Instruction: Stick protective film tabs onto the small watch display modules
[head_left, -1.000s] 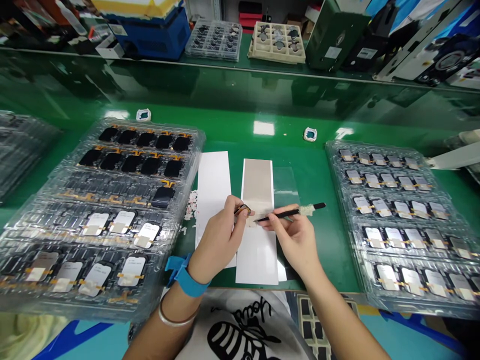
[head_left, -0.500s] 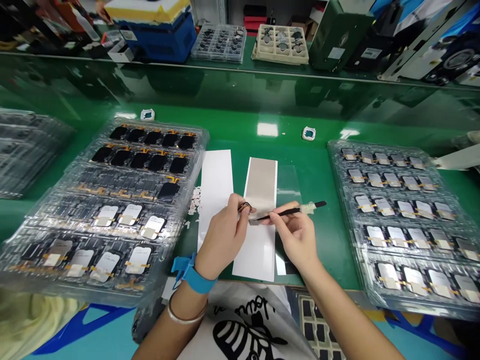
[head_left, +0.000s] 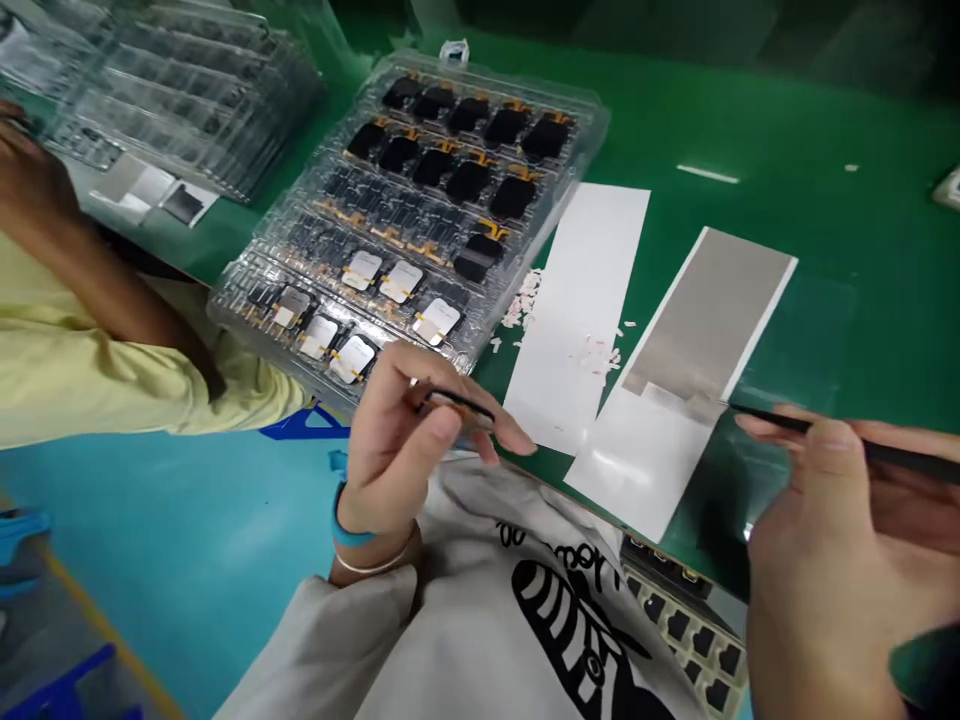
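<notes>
My left hand [head_left: 401,450] is closed on a small display module [head_left: 459,402] with a dark edge, seen nearly edge-on near the front of the bench. In my right hand [head_left: 840,540] are black tweezers [head_left: 776,417], pointing left. Their tip is at the lower right edge of the grey film [head_left: 724,310] on a white backing strip [head_left: 637,455]; whether it grips the film I cannot tell. A plain white strip [head_left: 589,270] lies left of it, with small pinkish-white scraps [head_left: 521,300] beside and on it.
A clear plastic tray [head_left: 595,125] of black and silver-backed modules stands at the left. Beyond it are stacked clear trays [head_left: 262,110] and another person's arm [head_left: 97,260] in a yellow sleeve. A compartmented tray [head_left: 686,640] sits below the bench edge.
The view has swung left and closer. My hands have moved apart: the left has drawn the module toward my body, while the tweezers stay by the grey film. Scraps now show on the plain strip.
</notes>
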